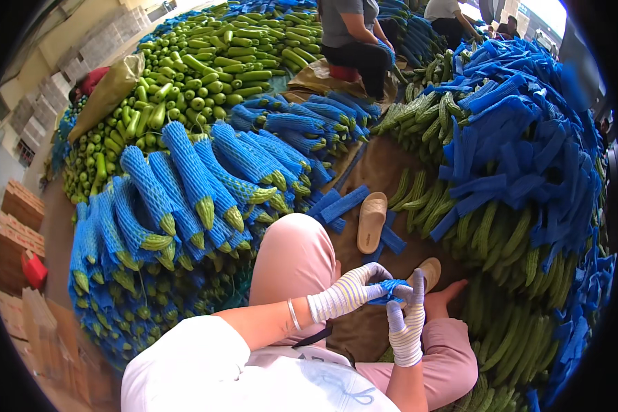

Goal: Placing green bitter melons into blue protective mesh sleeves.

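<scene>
Both my hands wear striped knit gloves and meet in front of my lap. Between them is a blue foam net sleeve (390, 287), bunched up short. My left hand (346, 294) pinches its left side with thumb and fingers. On the other side, my right hand (409, 324) has fingers at the sleeve, with its index finger raised and its thumb apart. No gourd is visible in this sleeve. To my right lie long ridged green gourds (515, 335), with a heap of loose blue net sleeves (525, 149) on top of them.
Netted gourds (177, 190) are stacked high at my left. Behind them spreads a pile of smooth green gourds (237, 56). A tan slipper (372, 221) rests on brown cloth (376, 165) beside loose sleeves. A person (358, 41) sits ahead; cartons (15, 232) stand far left.
</scene>
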Action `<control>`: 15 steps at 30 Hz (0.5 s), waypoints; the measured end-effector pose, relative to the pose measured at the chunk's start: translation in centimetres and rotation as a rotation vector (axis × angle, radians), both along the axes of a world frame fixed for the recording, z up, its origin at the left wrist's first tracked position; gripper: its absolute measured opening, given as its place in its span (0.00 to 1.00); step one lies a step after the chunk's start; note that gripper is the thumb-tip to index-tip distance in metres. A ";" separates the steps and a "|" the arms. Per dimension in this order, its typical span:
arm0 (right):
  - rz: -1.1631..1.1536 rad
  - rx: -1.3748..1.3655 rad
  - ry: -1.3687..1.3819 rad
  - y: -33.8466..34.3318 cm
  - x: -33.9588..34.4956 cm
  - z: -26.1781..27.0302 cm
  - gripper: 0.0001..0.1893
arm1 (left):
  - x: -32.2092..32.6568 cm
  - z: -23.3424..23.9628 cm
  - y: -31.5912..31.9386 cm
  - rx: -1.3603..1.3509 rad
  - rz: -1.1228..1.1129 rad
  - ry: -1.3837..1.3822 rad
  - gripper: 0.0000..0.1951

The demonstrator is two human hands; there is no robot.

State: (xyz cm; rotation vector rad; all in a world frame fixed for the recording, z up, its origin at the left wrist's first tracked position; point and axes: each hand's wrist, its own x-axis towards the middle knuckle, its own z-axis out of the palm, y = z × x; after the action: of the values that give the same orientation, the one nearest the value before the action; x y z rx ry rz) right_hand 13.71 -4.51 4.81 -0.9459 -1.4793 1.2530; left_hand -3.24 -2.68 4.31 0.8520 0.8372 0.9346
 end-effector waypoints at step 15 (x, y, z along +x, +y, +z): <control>-0.240 -0.361 0.127 -1.5 1.0 -2.9 0.17 | -3.3 1.0 -1.0 -0.035 0.009 0.053 0.08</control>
State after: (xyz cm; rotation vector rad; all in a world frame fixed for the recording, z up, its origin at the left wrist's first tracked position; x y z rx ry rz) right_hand 14.74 -6.04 1.95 -1.2164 -1.0240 1.3971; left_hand -6.54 -3.72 5.29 0.8468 0.9010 0.9057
